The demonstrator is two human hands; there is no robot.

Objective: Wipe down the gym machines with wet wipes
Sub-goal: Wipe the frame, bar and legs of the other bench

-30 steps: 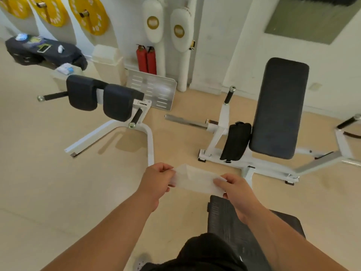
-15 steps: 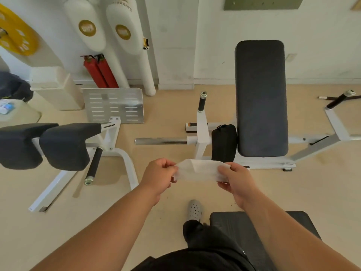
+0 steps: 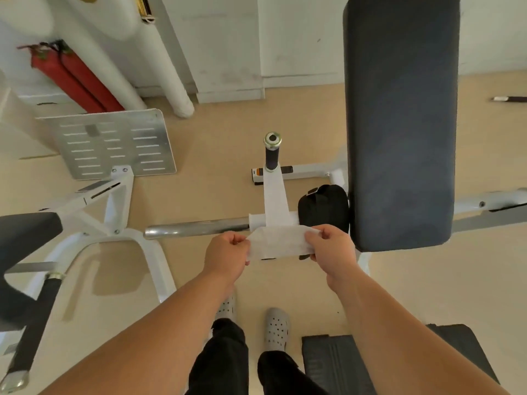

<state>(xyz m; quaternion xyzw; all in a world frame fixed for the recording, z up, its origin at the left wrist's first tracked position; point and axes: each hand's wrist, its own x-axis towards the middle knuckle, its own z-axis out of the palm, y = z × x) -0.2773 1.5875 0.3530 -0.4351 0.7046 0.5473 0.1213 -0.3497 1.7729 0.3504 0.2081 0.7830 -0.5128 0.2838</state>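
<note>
While the wet wipe (image 3: 278,243) is pinched spread between left hand (image 3: 228,253) and right hand (image 3: 333,246), pressing onto the adjacent back pad (image 3: 399,124) seems required

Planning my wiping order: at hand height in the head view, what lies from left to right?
From the left: dark pad → chrome bar → left hand → wet wipe → right hand → tall black back pad.
</note>
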